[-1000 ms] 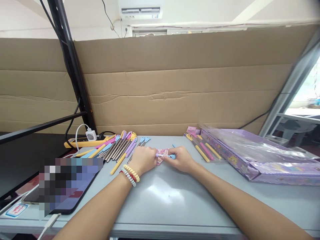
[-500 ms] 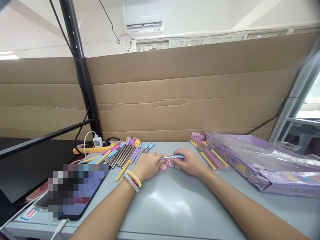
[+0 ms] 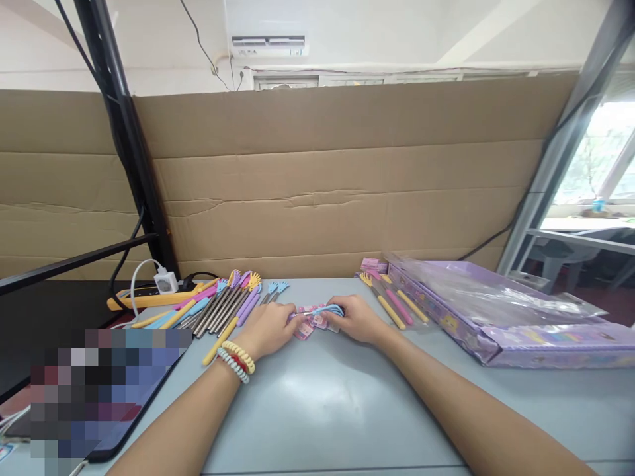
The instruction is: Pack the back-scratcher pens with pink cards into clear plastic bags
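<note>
A slim back scratcher with a blue end (image 3: 327,309) and a short metal rod lies crosswise between my two hands. My left hand (image 3: 268,328), with beaded bracelets at the wrist, is closed with thumb and fingers on the rod's left end. Its right, blue end is pinched by my right hand (image 3: 358,320); fingertips hide part of it. Small pink printed cards (image 3: 303,330) lie on the table just under the rod. Left of my left hand is a pile of back scratchers (image 3: 225,307) with metal rods and claw-shaped heads in blue, purple and yellow.
Several yellow and pink-handled back scratchers (image 3: 391,304) lie to the right, beside a purple box (image 3: 501,350) covered with clear plastic. A dark-edged screen device (image 3: 149,390), partly blurred out, lies at left. Behind it is a yellow power strip (image 3: 143,301). Cardboard (image 3: 347,198) walls the back.
The whole view has shifted, so the table things appear farther left. Both hands still hold the back scratcher; its blue end looks turned and now shows curved strands.
</note>
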Demonstrator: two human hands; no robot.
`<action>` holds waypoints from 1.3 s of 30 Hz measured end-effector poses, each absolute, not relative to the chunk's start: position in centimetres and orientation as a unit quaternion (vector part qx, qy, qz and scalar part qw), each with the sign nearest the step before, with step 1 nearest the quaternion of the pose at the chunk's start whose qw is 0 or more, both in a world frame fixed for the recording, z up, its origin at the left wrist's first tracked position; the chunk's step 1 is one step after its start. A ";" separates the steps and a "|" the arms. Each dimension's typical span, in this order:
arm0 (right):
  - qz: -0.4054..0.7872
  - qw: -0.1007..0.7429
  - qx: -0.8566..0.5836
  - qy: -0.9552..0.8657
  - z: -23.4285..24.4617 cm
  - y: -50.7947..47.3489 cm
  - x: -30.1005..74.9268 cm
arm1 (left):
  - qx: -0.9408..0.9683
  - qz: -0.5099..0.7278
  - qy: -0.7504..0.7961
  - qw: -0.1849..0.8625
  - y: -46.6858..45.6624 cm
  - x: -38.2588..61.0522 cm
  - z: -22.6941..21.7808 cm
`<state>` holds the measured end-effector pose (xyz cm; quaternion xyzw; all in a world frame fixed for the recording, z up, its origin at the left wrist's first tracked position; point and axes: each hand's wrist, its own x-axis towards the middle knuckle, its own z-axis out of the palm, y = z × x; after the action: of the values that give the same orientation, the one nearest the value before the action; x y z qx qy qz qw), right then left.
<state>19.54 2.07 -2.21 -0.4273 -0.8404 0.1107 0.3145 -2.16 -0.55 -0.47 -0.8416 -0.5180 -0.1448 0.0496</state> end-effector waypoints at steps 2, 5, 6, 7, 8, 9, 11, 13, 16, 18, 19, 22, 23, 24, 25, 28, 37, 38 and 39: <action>0.104 0.312 -0.430 -0.841 -2.3 2.2 19.6 | -0.849 -0.154 -0.504 0.038 -0.4 -2.2 -0.6; 0.100 0.316 -0.428 -0.841 -2.3 2.4 19.6 | -0.863 -0.180 -0.471 0.020 -0.2 -2.3 -0.8; 0.102 0.318 -0.427 -0.841 -2.3 2.4 19.6 | -0.865 -0.187 -0.466 0.017 -0.2 -2.3 -0.9; 0.103 0.318 -0.426 -0.841 -2.3 2.4 19.6 | -0.864 -0.192 -0.465 0.014 -0.1 -2.3 -1.0; 0.105 0.318 -0.427 -0.840 -2.3 2.3 19.5 | -0.863 -0.196 -0.466 0.012 0.0 -2.3 -1.0; 0.107 0.316 -0.428 -0.840 -2.3 2.3 19.5 | -0.861 -0.199 -0.468 0.010 0.0 -2.3 -1.1; 0.109 0.313 -0.430 -0.840 -2.2 2.2 19.5 | -0.860 -0.203 -0.469 0.008 0.0 -2.4 -1.1; 0.107 0.310 -0.434 -0.839 -2.2 2.2 19.5 | -0.860 -0.202 -0.468 0.010 0.0 -2.4 -1.0; 0.101 0.307 -0.441 -0.837 -2.1 2.1 19.5 | -0.859 -0.197 -0.473 0.017 -0.2 -2.4 -0.8; 0.099 0.308 -0.443 -0.836 -2.0 2.1 19.6 | -0.858 -0.194 -0.475 0.016 -0.3 -2.3 -0.7; 0.098 0.310 -0.442 -0.836 -2.0 2.1 19.6 | -0.858 -0.192 -0.475 0.015 -0.3 -2.3 -0.6; 0.096 0.309 -0.441 -0.837 -2.1 2.1 19.6 | -0.859 -0.184 -0.478 0.014 -0.4 -2.3 -0.6; 0.096 0.307 -0.441 -0.838 -2.1 2.1 19.6 | -0.859 -0.180 -0.480 0.014 -0.4 -2.3 -0.5; 0.096 0.304 -0.442 -0.839 -2.1 2.1 19.6 | -0.859 -0.177 -0.481 0.013 -0.4 -2.4 -0.5; 0.096 0.302 -0.442 -0.839 -2.1 2.2 19.6 | -0.859 -0.173 -0.481 0.010 -0.4 -2.4 -0.5; 0.096 0.297 -0.443 -0.840 -2.1 2.3 19.6 | -0.862 -0.168 -0.478 0.004 -0.4 -2.4 -0.4; 0.117 0.291 -0.434 -0.844 -2.2 2.1 19.5 | -0.859 -0.169 -0.483 -0.016 -0.7 -2.2 -0.1; 0.120 0.290 -0.435 -0.844 -2.1 2.1 19.5 | -0.859 -0.170 -0.483 -0.021 -0.6 -2.2 -0.2; 0.121 0.288 -0.435 -0.845 -2.1 2.0 19.4 | -0.859 -0.171 -0.483 -0.024 -0.6 -2.3 -0.2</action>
<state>19.44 2.04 -2.12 -0.4346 -0.8447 0.1209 0.2880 -2.27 -0.62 -0.22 -0.8585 -0.4830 -0.1706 -0.0240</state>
